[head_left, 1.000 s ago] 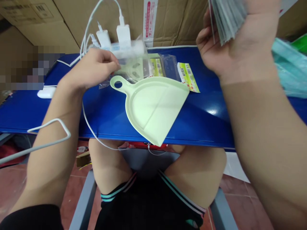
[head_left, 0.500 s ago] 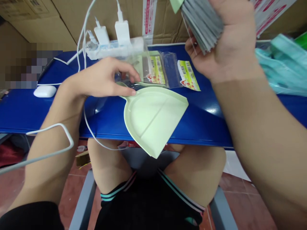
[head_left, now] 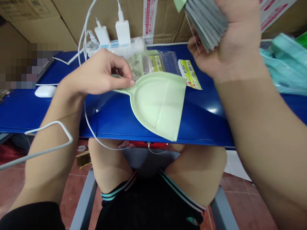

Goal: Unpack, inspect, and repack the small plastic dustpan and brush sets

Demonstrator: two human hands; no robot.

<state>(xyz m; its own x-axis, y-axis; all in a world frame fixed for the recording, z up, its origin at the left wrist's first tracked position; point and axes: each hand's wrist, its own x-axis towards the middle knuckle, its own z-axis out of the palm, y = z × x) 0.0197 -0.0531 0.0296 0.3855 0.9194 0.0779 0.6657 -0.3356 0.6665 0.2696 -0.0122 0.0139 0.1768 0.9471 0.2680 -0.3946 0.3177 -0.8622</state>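
Note:
A small pale green dustpan (head_left: pixel 158 102) is held over the blue tabletop, its straight edge turned to the right. The thumb and fingers of my left hand (head_left: pixel 105 73) are closed on its short handle. Up at the top right, my right hand (head_left: pixel 230 48) holds a small brush (head_left: pixel 206 25) with grey bristles and a green head. The bristles lie toward my palm, and the rest of the brush is cut off by the top edge. Behind the dustpan lies clear plastic packaging (head_left: pixel 170 62) with a yellow-green printed label (head_left: pixel 189 73).
A white power strip (head_left: pixel 134 48) with chargers stands at the back against cardboard boxes (head_left: pixel 168 22). A white cable (head_left: pixel 87 121) runs down over the table edge. A white earbud case (head_left: pixel 45 91) sits at left; turquoise plastic-wrapped material (head_left: pixel 283 64) lies at right.
The dustpan has swung and tilted in my left hand, its front corner rising and moving right. My right hand with the brush has shifted slightly to the right.

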